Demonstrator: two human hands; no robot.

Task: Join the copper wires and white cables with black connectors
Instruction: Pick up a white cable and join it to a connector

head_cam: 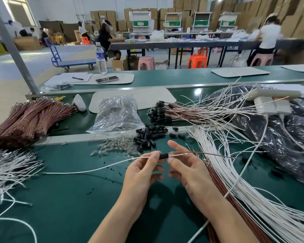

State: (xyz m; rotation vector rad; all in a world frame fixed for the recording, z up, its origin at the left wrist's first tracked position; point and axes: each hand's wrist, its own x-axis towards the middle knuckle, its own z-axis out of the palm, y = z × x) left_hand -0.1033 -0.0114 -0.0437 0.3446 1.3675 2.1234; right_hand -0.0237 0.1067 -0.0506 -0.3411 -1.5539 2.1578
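While both hands are raised over the green table (68, 204), I log the following.

Left hand (142, 172): thumb and fingers pinch the left end of 1 black connector (163, 156), held level above the table. 1 white cable (88, 171) runs out of that hand to the left and sags onto the table.

From the connector's right end, 1 copper wire (211, 153) and 1 short white lead (178, 154) stick out to the right, side by side.

Right hand (189, 169): index finger straight behind those 2 leads, thumb just below them at the connector's right end. I cannot tell whether it clamps them or only touches.

Loose stock: heap of black connectors (146, 137) just beyond the hands, small clear bulbs (116, 148) beside it on the left, clear bag (116, 114) further back. Fan of white cables (244, 176) lies right of the right hand, with banded copper bundles (25, 120) at far left. Joined sets (168, 111) lie behind the heap, black ends together.
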